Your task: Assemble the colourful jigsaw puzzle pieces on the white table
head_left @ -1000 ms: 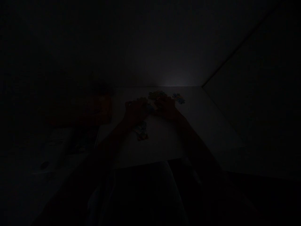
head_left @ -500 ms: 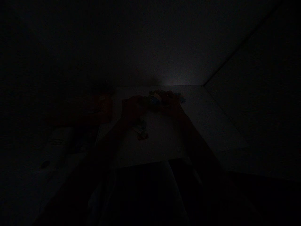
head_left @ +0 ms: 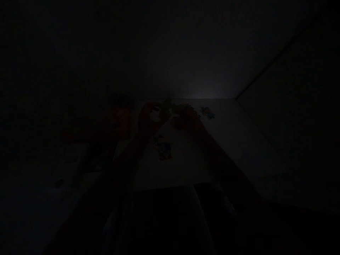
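The view is very dark, and fine detail is lost. My left hand (head_left: 147, 122) is curled, thumb and fingers meeting at a green jigsaw-like piece (head_left: 166, 108) with an uneven outline. Close by on the right, my right hand (head_left: 188, 118) has its fingers bent together beside more green and yellowish pieces (head_left: 182, 106); what its fingertips grip is hidden. A blue and orange cluster of flat pieces (head_left: 207, 112) lies just right of that hand. Nearer to me, between my forearms, rests another multicoloured cluster (head_left: 163, 148).
Everything lies on a pale tabletop (head_left: 183, 166) against a wall (head_left: 170, 53), with a second wall on the right. An orange-red object (head_left: 120, 122) stands at the left. Below it are a dark flat item (head_left: 99, 156) and a pale one (head_left: 73, 154).
The green piece by my left hand sits higher now, and the blue patch between the hands no longer shows. The right-hand cluster is more exposed. The whole view has shifted slightly.
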The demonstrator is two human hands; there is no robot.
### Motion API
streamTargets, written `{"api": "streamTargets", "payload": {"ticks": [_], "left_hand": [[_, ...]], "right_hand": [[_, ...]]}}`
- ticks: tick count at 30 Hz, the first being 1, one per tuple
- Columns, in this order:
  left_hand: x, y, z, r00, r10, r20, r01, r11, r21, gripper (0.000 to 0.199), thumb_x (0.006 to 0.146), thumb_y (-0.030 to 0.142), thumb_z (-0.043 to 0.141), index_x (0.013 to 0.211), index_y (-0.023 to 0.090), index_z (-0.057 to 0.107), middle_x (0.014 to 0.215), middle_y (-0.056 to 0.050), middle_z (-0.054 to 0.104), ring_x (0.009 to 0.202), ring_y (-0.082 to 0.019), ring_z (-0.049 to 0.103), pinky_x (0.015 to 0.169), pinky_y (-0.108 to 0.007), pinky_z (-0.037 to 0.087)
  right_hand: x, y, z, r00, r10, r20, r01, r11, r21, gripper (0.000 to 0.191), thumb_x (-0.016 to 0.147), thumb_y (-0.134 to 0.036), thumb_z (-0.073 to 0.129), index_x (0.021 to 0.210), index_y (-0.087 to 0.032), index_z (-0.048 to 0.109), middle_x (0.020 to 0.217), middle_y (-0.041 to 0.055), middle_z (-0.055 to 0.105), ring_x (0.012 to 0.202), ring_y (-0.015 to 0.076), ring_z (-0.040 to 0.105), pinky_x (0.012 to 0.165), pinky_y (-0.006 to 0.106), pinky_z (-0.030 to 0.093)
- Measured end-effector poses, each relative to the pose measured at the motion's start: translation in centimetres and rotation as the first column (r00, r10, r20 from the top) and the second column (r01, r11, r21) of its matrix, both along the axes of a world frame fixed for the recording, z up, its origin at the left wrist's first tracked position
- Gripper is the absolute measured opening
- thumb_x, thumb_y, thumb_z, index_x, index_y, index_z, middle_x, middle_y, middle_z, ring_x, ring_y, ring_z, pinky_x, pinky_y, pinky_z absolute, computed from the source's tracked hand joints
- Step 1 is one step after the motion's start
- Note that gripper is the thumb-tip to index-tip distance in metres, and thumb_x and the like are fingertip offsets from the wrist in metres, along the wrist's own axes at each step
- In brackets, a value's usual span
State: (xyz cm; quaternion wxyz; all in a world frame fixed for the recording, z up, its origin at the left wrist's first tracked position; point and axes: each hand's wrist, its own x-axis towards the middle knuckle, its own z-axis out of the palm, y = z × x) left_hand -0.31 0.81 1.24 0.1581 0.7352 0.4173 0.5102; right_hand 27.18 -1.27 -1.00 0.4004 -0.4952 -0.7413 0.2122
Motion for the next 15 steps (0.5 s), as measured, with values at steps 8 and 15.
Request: {"api": "streamTargets", "payload": {"ticks": [8, 15], "left_hand": [[1.3, 0.0, -0.4, 0.948, -0.278, 0.153, 0.310, 0.916, -0.256, 0.039, 0.114, 0.063, 0.074, 0.112, 0.024, 0.076, 0.108, -0.008, 0.085, 0.094, -0.022, 0.082, 0.084, -0.035, 0.067], [0.9, 1.1, -0.3, 0.944, -0.184, 0.273, 0.274, 0.899, -0.342, 0.042, 0.114, 0.057, 0.069, 0.089, 0.024, 0.065, 0.088, -0.006, 0.074, 0.080, -0.018, 0.074, 0.073, -0.029, 0.063]], "right_hand": [[0.8, -0.4, 1.2, 0.996, -0.089, -0.021, 0.092, 0.986, 0.139, 0.071, 0.109, -0.089, 0.067, 0.157, -0.037, 0.077, 0.155, 0.0152, 0.080, 0.139, 0.0426, 0.077, 0.118, 0.065, 0.067], [0.2, 0.2, 0.2, 0.981, -0.129, -0.145, 0.150, 0.978, 0.142, 0.072, 0.111, -0.096, 0.059, 0.139, -0.034, 0.082, 0.146, 0.0138, 0.086, 0.131, 0.0366, 0.081, 0.116, 0.060, 0.068]]}}
